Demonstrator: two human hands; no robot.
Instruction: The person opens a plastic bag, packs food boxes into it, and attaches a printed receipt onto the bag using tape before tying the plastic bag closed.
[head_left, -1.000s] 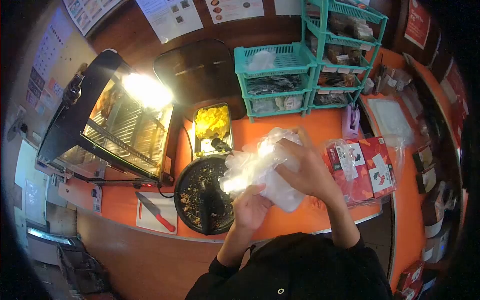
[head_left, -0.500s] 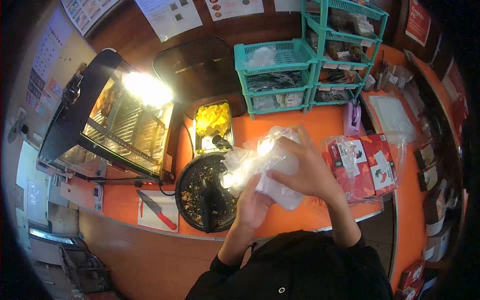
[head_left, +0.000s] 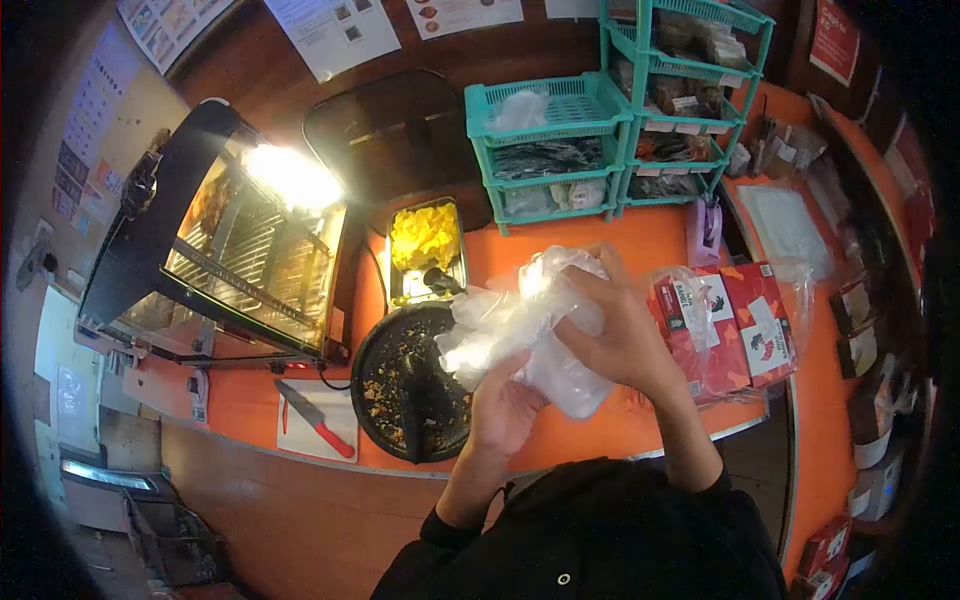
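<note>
A translucent white plastic bag (head_left: 562, 366), bunched and full of creases, is held up over the orange counter between both hands. My left hand (head_left: 503, 412) supports its lower left side with the fingers curled against it. From the upper right, my right hand (head_left: 622, 330) grips the gathered plastic, some fingertips hidden in the folds. The bag's bottom looks smooth and rounded; its contents cannot be made out. Left of the hands sits a black stone mortar (head_left: 362, 400) with brown crumbs, and a dark pestle (head_left: 415, 385) lies in it.
Behind the mortar stands a metal tray of yellow food (head_left: 425, 238). A red-handled knife (head_left: 325, 432) lies on a white cutting board (head_left: 292, 440). A lit display warmer (head_left: 245, 270) is at left, teal racks (head_left: 545, 130) at back, red boxes (head_left: 725, 325) at right.
My right hand has shifted slightly within the bag's folds, and the bag's plastic has changed shape a little. My left hand stays in nearly the same place.
</note>
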